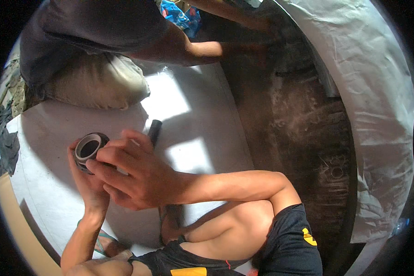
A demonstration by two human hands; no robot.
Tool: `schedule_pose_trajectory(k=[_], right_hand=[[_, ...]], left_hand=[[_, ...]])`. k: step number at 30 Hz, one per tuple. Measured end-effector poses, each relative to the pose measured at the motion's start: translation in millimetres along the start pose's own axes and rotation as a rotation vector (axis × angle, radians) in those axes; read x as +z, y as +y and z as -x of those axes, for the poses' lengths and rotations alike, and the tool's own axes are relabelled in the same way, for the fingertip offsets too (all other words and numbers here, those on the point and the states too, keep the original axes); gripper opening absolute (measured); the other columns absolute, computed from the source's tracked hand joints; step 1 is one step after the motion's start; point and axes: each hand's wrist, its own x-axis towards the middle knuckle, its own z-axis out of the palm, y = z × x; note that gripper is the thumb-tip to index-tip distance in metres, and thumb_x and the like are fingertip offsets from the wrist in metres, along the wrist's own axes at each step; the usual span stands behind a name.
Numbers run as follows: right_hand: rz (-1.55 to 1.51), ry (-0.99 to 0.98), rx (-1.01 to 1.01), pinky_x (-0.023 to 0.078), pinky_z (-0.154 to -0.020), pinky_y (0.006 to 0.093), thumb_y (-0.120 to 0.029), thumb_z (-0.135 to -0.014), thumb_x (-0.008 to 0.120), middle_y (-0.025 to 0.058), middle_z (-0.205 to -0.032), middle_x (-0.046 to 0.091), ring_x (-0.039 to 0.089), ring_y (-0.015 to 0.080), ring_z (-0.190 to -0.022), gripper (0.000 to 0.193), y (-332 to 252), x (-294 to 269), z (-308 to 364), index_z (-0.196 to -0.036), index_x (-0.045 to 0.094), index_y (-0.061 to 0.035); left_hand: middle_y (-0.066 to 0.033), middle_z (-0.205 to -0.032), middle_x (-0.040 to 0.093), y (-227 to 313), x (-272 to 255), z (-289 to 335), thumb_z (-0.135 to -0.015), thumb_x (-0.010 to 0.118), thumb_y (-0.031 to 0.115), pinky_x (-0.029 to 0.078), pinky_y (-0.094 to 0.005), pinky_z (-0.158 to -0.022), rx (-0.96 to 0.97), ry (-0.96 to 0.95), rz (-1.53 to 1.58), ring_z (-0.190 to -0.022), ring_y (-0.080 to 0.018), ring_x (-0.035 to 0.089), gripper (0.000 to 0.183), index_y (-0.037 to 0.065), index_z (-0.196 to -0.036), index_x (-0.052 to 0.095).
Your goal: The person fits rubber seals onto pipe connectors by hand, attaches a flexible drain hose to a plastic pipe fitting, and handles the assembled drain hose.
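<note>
A roll of dark tape (88, 149) with a pale inner ring is held up in front of me, at the left of the head view. My left hand (91, 186) grips it from the far left and below, its fingers partly hidden behind the roll. From the right, my right hand (140, 177) reaches across with bent fingers; thumb and fingertips press on the roll's near right edge. Whether a loose tape end is between them I cannot make out. Just beyond the right hand, a short black cylinder (155, 131) rests on the white sheet (202, 110).
Another person in a dark shirt (96, 27) and light trousers (96, 83) sits opposite, arms stretched toward a dark, dusty surface (299, 124). Grey plastic sheeting (372, 92) curves along the right. A blue bag (181, 16) lies at the top; dark cloth (7, 140) at far left.
</note>
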Motion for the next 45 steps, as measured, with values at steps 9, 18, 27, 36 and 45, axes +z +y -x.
schedule_pose_trajectory(k=[9,18,27,36,45], right_hand=[[0.022,-0.018,0.021,0.032,-0.099,0.0550,-0.021,-0.073,0.068,0.0133,-0.114,0.048,0.051,0.0297,-0.106,0.052,6.9,-4.5,2.5,-0.118,0.056,0.0012],[0.022,-0.284,0.009,0.031,-0.101,0.0562,-0.023,-0.078,0.066,0.0146,-0.115,0.050,0.049,0.0326,-0.112,0.046,7.1,14.7,20.2,-0.120,0.059,-0.0047],[0.084,-0.199,0.065,0.031,-0.103,0.0501,-0.028,-0.086,0.065,0.0141,-0.121,0.056,0.050,0.0339,-0.113,0.048,-19.5,-2.7,48.7,-0.128,0.059,-0.0048],[0.095,-0.084,-0.008,0.035,-0.097,0.0516,-0.024,-0.088,0.059,0.0163,-0.115,0.056,0.051,0.0346,-0.107,0.044,-20.4,-21.7,13.5,-0.128,0.057,-0.0050],[0.095,-0.029,-0.075,0.039,-0.094,0.0485,-0.020,-0.087,0.059,0.0148,-0.113,0.056,0.054,0.0335,-0.104,0.039,-23.7,-35.9,5.2,-0.124,0.060,-0.0058]], left_hand=[[-0.0088,-0.115,0.055,-3.4,6.8,-2.6,-0.088,0.071,0.025,0.045,-0.0328,-0.094,-0.024,0.009,0.083,-0.107,-0.0188,0.055,0.056,0.005,-0.127,0.036],[-0.0179,-0.119,0.053,-15.5,-21.5,26.1,-0.082,0.070,0.022,0.048,-0.0385,-0.091,-0.080,0.116,-0.249,-0.107,-0.0252,0.054,0.065,0.001,-0.134,0.037],[-0.0177,-0.119,0.056,-44.0,8.7,36.9,-0.071,0.081,0.020,0.043,-0.0391,-0.098,-0.166,0.009,0.041,-0.113,-0.0286,0.054,0.077,0.003,-0.131,0.036],[-0.0134,-0.111,0.054,-44.8,11.6,-1.2,-0.070,0.079,0.010,0.044,-0.0383,-0.092,0.129,-0.054,0.000,-0.098,-0.0241,0.054,0.071,0.002,-0.126,0.037],[-0.0081,-0.106,0.059,-31.2,-1.7,-12.3,-0.068,0.080,0.019,0.049,-0.0345,-0.083,0.926,0.045,-1.025,-0.093,-0.0198,0.056,0.068,0.005,-0.126,0.048]])
